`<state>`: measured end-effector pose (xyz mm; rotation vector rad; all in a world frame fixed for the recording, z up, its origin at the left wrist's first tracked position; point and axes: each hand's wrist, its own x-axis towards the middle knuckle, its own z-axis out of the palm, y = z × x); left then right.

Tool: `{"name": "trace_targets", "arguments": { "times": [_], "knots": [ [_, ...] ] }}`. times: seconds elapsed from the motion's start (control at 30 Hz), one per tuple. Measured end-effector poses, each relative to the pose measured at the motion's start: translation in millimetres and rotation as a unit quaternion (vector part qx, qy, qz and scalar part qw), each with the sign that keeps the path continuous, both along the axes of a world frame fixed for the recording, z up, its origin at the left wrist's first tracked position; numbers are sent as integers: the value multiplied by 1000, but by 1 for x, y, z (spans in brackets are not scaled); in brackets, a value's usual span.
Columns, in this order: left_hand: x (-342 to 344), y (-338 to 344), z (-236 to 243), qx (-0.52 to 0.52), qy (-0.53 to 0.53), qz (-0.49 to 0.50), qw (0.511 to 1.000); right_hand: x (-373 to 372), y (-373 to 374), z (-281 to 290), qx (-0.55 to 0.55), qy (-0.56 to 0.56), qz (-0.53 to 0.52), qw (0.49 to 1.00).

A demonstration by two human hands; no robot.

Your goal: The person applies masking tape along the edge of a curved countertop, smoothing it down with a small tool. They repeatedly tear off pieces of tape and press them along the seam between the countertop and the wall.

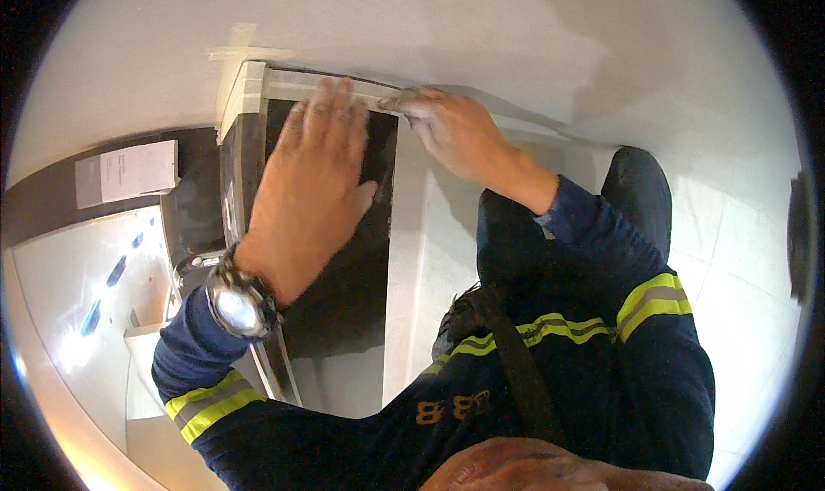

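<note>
A pale strip of masking tape [292,84] runs along the top of a dark panel [331,259], where the panel meets the pale wall [412,27]. My left hand [309,181] lies flat over the dark panel, its fingers stretched out and their tips on the tape; a bulky watch [241,306] is on that wrist. At the strip's right end my right hand [451,134] is closed, fingertips pinched together on the tape. Just what lies between those fingertips is mostly hidden. More tape [234,57] crosses on the wall at the panel's left corner.
A white sheet of paper [142,171] is fixed to the dark band at the left. Below it are a glossy white surface [94,276] and a metal handle or fitting [198,263]. A pale ledge [408,233] borders the panel; light floor tiles [722,233] lie to the right.
</note>
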<state>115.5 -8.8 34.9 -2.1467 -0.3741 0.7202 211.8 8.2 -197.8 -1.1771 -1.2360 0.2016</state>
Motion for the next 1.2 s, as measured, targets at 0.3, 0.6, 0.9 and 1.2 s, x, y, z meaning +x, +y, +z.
{"name": "trace_targets", "arguments": {
  "times": [0.3,0.6,0.9,1.2],
  "knots": [
    [2,15,6,46,23,47,998,5,-4,-25,-25,182,100,978],
    [1,16,5,38,20,29,999,-4,26,-35,-68,122,27,990],
    [-2,33,-29,-166,80,-2,983,-5,35,-21,-127,271,185,936],
    [24,45,-40,-144,173,9,974,-28,51,-50,-10,402,259,878]
  ]
}}
